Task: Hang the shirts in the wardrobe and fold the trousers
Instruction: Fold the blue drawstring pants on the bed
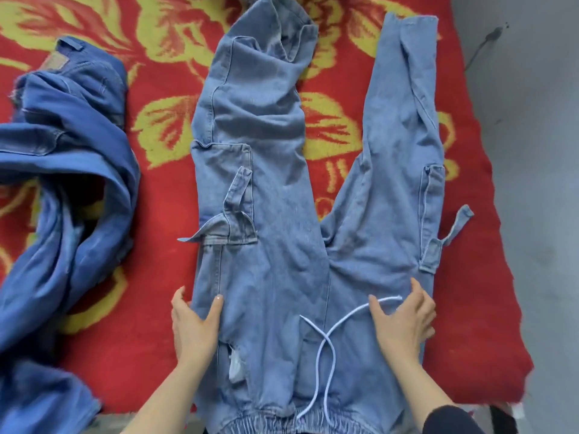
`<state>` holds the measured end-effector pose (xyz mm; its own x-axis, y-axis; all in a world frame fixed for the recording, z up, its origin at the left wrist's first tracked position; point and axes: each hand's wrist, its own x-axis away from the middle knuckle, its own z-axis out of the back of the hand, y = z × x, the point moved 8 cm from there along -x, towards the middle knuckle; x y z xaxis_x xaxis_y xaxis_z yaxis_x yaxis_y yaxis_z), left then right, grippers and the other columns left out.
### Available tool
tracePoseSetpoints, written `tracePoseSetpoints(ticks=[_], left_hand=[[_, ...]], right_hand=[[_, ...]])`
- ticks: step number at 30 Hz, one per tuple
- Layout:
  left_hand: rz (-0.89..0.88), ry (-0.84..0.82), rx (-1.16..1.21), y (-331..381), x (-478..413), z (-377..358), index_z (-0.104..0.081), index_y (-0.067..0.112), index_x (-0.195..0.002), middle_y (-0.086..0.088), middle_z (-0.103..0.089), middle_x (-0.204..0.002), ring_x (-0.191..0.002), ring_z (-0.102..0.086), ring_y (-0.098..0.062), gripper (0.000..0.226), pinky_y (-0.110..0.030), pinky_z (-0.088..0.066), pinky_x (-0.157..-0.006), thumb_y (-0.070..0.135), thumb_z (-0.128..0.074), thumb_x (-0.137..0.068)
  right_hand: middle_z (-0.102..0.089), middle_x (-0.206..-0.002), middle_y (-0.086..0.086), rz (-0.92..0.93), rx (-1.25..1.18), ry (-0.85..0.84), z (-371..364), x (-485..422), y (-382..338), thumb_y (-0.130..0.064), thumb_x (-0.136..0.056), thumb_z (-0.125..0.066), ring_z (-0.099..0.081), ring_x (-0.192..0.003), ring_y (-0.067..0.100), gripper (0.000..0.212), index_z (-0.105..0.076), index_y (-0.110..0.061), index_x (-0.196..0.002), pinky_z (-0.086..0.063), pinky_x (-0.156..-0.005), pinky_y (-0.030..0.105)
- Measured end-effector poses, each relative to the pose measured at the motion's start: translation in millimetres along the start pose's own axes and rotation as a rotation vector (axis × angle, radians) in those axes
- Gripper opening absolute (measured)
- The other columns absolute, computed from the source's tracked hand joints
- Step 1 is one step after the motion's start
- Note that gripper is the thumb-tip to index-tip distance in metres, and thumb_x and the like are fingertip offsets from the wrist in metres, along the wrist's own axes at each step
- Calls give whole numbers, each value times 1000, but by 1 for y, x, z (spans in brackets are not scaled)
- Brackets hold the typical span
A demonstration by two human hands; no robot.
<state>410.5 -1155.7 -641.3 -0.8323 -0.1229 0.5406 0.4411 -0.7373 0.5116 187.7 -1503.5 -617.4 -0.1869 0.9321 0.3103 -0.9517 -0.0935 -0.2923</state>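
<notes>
I see the light denim cargo trousers [266, 214] spread on the red flowered blanket [163, 230], waistband near, legs pointing far. My left hand [194, 327] pinches their left edge, thumb on top. My right hand [404, 321] rests flat on them with fingers spread, over the white drawstring [329, 349]. Darker jeans [62, 183] lie heaped at left.

A blanket [163, 245] is spread across most of the frame, with the floor [539, 151] seen along the right edge. In the centre, the spread trousers [275, 214] are laid on the blanket, the waistband [282, 421] at the bottom edge and the two legs parted toward the top. A drawstring [329, 355] is crossed on them just above the waistband. At the left, well apart, the crumpled trousers [72, 170] are heaped on the blanket. The left hand [195, 327] is placed at the spread trousers' left edge, thumb on the cloth; the right hand [402, 321] is laid on their right side, the drawstring passing under its thumb.
</notes>
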Motion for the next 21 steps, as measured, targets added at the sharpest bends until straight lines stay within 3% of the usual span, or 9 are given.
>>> tracePoseSetpoints(ticks=[2,7,9,11,13,15,18,19,21], left_hand=[[73,-25,-55,-31,31,-4,-29,15,-140,-17,-52,-132,-117,-52,-37,65,-47,-43,-94,39,-61,-89],[21,-50,-265,-53,67,-11,-33,23,-124,-11,-64,-91,-79,-61,-37,31,-48,-50,-76,39,-40,-98],[-12,-49,-305,-50,66,-8,-34,23,-116,-10,-61,-74,-65,-59,-33,22,-43,-48,-65,39,-35,-100],[-60,-58,-384,-49,66,-2,-35,24,-110,-8,-57,-67,-58,-55,-28,18,-37,-42,-58,39,-32,-101],[-67,-68,-453,-58,73,5,-35,24,-105,-11,-58,-69,-61,-57,-30,16,-39,-44,-60,40,-30,-101],[-42,-107,-493,-76,92,7,-34,21,-102,-14,-59,-71,-64,-58,-33,18,-42,-49,-65,38,-30,-101],[7,-147,-525,-93,115,4,-36,13,-111,-16,-61,-79,-69,-59,-33,18,-46,-51,-69,28,-35,-101],[40,-135,-525,-93,116,2,-35,11,-120,-19,-61,-91,-79,-59,-36,24,-48,-50,-74,23,-39,-100],[77,-43,-519,-76,111,0,-23,12,-141,-24,-47,-125,-110,-48,-40,57,-51,-43,-89,13,-51,-92]], right_hand=[[-37,-137,18,-186,-43,20,3,20,36,-37,-70,-82,-36,-125,39,89,-34,-13,-141,-34,-95,59],[-34,-139,21,-435,-30,-100,-8,51,88,-48,-68,-80,-33,-127,40,94,-32,-7,-139,-32,-98,58],[-45,-135,25,-447,-97,-198,-14,47,102,-41,-77,-76,-43,-124,42,76,-42,0,-131,-37,-98,51],[-59,-124,24,-289,-125,-380,-20,43,105,-30,-87,-67,-54,-115,41,48,-56,2,-122,-43,-91,38],[-64,-118,20,-176,-104,-463,-13,40,110,-25,-90,-64,-58,-111,39,38,-61,-1,-118,-43,-86,34],[-66,-115,18,-185,-54,-544,-7,36,124,-24,-87,-67,-60,-106,37,37,-62,-2,-116,-45,-80,32],[-69,-93,18,-211,104,-764,-5,34,140,-18,-77,-75,-68,-82,36,31,-65,2,-100,-53,-60,36],[-69,-86,17,-203,142,-803,-2,32,141,-15,-74,-77,-69,-77,37,28,-65,0,-94,-55,-55,37],[-68,-92,12,-142,170,-784,5,17,133,-16,-69,-79,-68,-83,33,34,-62,-6,-96,-54,-61,36]])
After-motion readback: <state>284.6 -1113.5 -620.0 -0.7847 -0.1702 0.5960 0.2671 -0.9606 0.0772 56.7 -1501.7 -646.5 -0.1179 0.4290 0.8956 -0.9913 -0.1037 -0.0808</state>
